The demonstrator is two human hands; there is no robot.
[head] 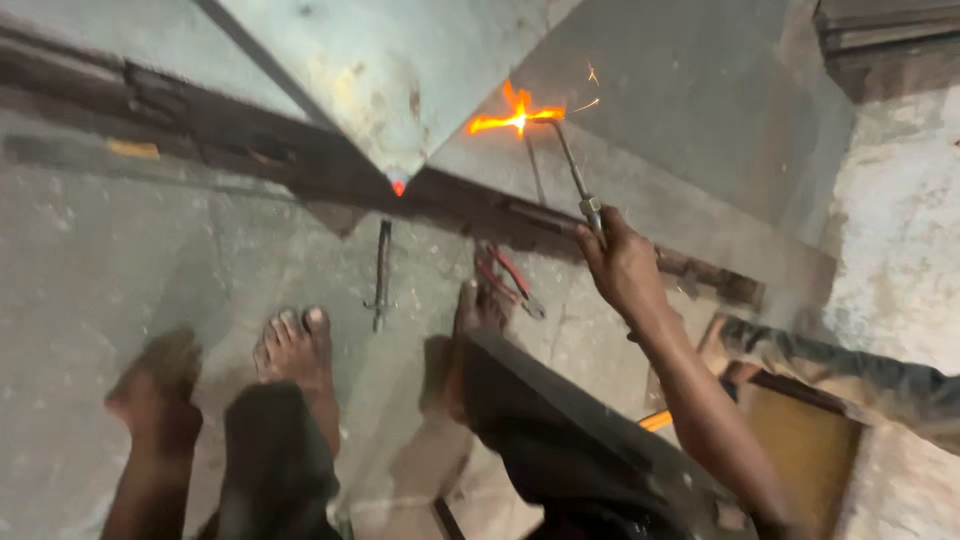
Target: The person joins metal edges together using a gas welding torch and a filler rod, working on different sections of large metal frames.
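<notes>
Head view, looking down at a concrete floor: the right hand is clamped on a gas torch, its orange flame far, against a metal sheet. Left hand, near left, is blurred; grip unclear. Red-handled pliers lie between bare feet.

A cutting torch is gripped at its handle end, where a small brass fitting is seen, with its thin metal tube slanted up and to the left. At the bent tip an orange flame is spread sideways, and a few sparks are thrown off to the right. The flame is played against the grey steel plate, near its lower edge, just right of a glowing red spot at the corner of the neighbouring sheet.
</notes>
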